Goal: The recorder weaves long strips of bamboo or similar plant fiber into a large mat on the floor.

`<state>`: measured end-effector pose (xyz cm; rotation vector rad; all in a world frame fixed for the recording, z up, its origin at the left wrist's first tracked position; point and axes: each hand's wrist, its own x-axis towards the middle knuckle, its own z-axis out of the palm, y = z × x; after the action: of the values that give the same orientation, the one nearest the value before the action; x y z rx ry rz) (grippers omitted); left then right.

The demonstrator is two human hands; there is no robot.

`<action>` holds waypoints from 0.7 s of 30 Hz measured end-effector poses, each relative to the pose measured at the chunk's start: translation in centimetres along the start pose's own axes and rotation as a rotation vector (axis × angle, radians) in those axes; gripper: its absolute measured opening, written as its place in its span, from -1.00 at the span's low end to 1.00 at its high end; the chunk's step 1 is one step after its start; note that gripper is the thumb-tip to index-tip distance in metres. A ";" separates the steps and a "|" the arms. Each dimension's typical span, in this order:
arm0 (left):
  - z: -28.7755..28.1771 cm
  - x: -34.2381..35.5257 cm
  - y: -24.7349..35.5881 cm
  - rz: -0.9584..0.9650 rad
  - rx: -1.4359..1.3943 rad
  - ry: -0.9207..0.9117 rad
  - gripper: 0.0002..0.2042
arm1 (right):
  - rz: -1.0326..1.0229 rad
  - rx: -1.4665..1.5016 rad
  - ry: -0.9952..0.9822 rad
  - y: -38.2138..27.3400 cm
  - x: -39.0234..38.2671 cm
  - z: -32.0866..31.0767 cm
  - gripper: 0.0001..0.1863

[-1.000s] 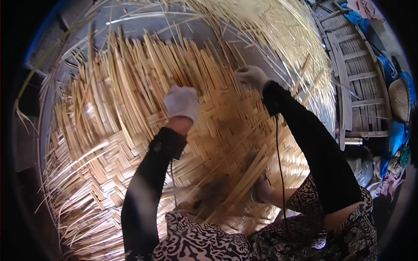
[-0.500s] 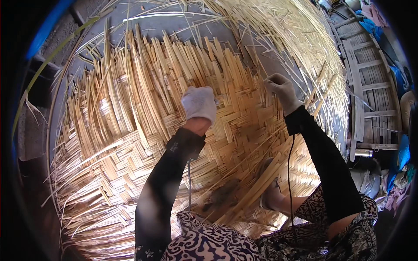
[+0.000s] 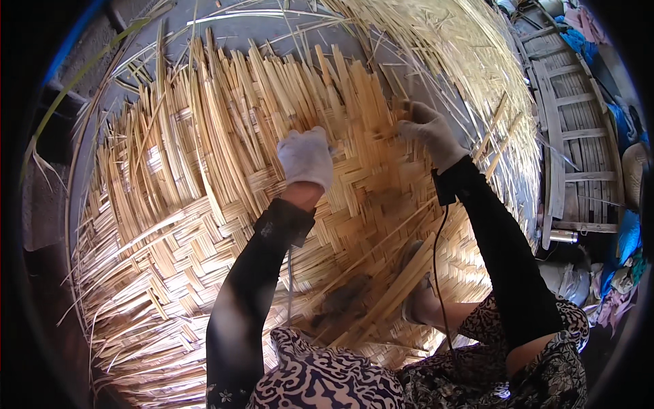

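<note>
A large herringbone mat of flat, straw-coloured split reed strips (image 3: pixel 170 255) lies under me, with loose strip ends standing out along its far side. My left hand (image 3: pixel 304 158), in a white glove, is a closed fist over the mat's middle near those ends; what it holds is hidden. To its right, my right hand (image 3: pixel 430 136), also gloved, has its fingers bent together at the mat's far right part. A blurred reed strip (image 3: pixel 409 92) rises by its fingertips and appears pinched there. My shoe (image 3: pixel 412 266) rests on the mat below the right hand.
Loose reed strips (image 3: pixel 402 269) lie across the mat in front of me. A big pile of pale reeds (image 3: pixel 449 41) spreads at the far right. Beyond it lies a wooden ladder-like frame (image 3: pixel 582 136), with blue cloths and bags along the right edge.
My right hand has moved slightly left and nearer the mat's strip ends. The left hand has shifted a little left and farther away, still closed. The whole view has drifted slightly.
</note>
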<state>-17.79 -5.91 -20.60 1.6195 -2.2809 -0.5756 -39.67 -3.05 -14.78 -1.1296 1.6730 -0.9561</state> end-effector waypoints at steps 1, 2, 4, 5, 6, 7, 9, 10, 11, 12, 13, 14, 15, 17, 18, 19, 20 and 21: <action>0.2 0.0 0.0 0.000 -0.004 -0.007 -0.86 | 0.058 -0.022 -0.018 -0.4 -0.2 -0.4 -0.63; 0.3 0.2 -0.1 0.014 -0.027 -0.034 -0.85 | 0.117 -0.044 -0.037 -0.8 -0.4 -0.7 -0.69; -0.3 0.4 -0.2 0.031 -0.051 -0.065 -0.84 | 0.103 -0.092 -0.072 -1.0 -0.3 -1.1 -0.76; -0.6 0.5 -0.4 0.060 -0.093 -0.109 -0.81 | 0.083 -0.141 -0.109 -1.0 -0.4 -1.3 -0.83; -1.1 0.4 -0.7 0.085 -0.132 -0.154 -0.79 | 0.090 -0.138 -0.112 -1.0 -0.7 -1.1 -0.83; -1.1 0.5 -0.8 0.081 -0.131 -0.160 -0.79 | 0.029 -0.062 -0.052 -0.9 -1.0 -0.9 -0.85; -1.1 0.9 -0.8 0.051 -0.092 -0.154 -0.75 | -0.037 0.011 0.002 -0.7 -1.4 -0.7 -0.86; -1.1 0.9 -0.6 0.046 -0.094 -0.147 -0.75 | -0.148 0.049 0.049 0.0 -1.8 -0.6 -0.87; -0.9 0.8 -0.1 0.010 -0.042 -0.150 -0.75 | -0.261 0.089 0.094 0.4 -2.0 -0.5 -0.86; -0.7 0.8 0.2 -0.022 0.007 -0.154 -0.76 | -0.266 0.085 0.092 0.7 -2.1 -0.6 -0.86; -0.6 1.0 0.4 -0.023 0.004 -0.148 -0.76 | -0.263 0.039 0.115 0.9 -2.2 -0.7 -0.88; -0.6 1.2 0.5 -0.068 -0.028 -0.138 -0.77 | -0.261 -0.005 0.138 1.1 -2.1 -0.9 -0.89; -0.5 1.2 0.4 -0.113 -0.056 -0.133 -0.78 | -0.263 -0.004 0.137 1.1 -2.2 -0.7 -0.89; -0.4 0.9 0.2 -0.102 -0.079 -0.125 -0.79 | -0.245 -0.004 0.182 1.2 -2.3 -0.6 -0.89; -0.3 0.8 -0.1 -0.091 -0.101 -0.115 -0.80 | -0.250 -0.001 0.180 1.2 -2.3 -0.3 -0.89; 0.0 0.9 -0.5 -0.093 -0.097 -0.110 -0.80 | -0.318 -0.077 0.214 1.3 -2.3 0.1 -0.88; 0.2 1.0 -1.0 -0.109 -0.248 -0.076 -0.84 | -0.386 -0.154 0.248 1.3 -2.3 0.4 -0.88; 0.4 1.1 -1.2 -0.126 -0.401 -0.044 -0.87 | -0.389 -0.153 0.245 1.1 -2.3 0.7 -0.88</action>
<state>-17.36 -7.24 -21.55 1.5629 -1.9386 -1.0323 -38.85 -0.59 -15.50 -1.5288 1.7783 -1.2670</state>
